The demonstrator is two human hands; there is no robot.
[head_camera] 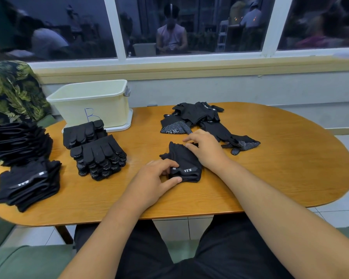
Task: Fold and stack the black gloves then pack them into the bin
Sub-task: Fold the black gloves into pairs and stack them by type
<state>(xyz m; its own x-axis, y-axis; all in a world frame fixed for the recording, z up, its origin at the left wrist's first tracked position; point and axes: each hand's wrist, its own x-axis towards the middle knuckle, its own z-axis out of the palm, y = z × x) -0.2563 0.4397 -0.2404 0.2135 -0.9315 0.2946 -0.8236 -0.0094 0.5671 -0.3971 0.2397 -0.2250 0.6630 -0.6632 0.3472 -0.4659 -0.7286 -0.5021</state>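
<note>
From the head camera, I am working a folded glove point(186, 161) in the middle of the tabletop point(280, 158), just in front of me. My left hand point(157, 176) is pinching its cuff end, thumb beneath and fingers curling over the edge by the white lettering. My right hand point(205, 150) is lying across the far end. Its fingers are bending over the cloth, but I cannot tell whether they are gripping or only pressing, since the hand is hiding the tips.

The risk I am weighing is that only my two hands are keeping the fold. Letting go on one side could let the soft fabric spring open, and dragging it leftward could smear the layers apart. The nearest stack point(99, 158) is looking tall and slightly splayed, so setting this one down off-centre could tip it. The loose gloves point(197, 115) are lying just beyond my right hand, near enough to snag. The bin point(93, 103) is standing far left, its bottom hidden from me.
</note>
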